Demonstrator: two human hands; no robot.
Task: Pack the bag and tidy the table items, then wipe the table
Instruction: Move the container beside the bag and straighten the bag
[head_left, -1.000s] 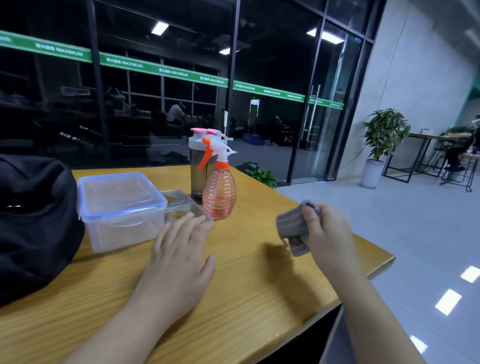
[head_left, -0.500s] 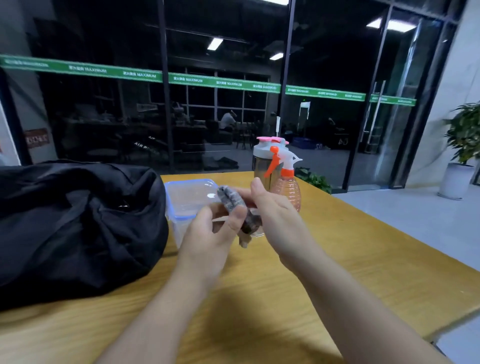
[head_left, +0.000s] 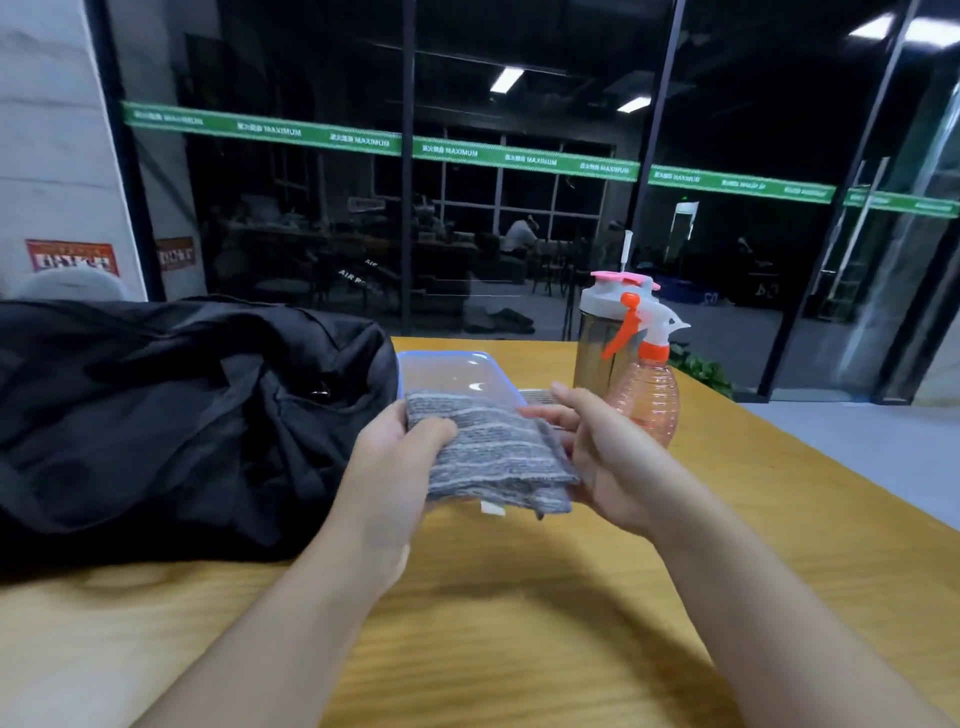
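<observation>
Here the folded grey cloth (head_left: 491, 452) is held above the middle of the tabletop (head_left: 519, 623), left hand (head_left: 395, 462) pinching its near-left edge, right hand (head_left: 602, 462) cupped under its right side. It looks soft, light and floppy, so gripping the folded edges should keep it from unfolding
</observation>
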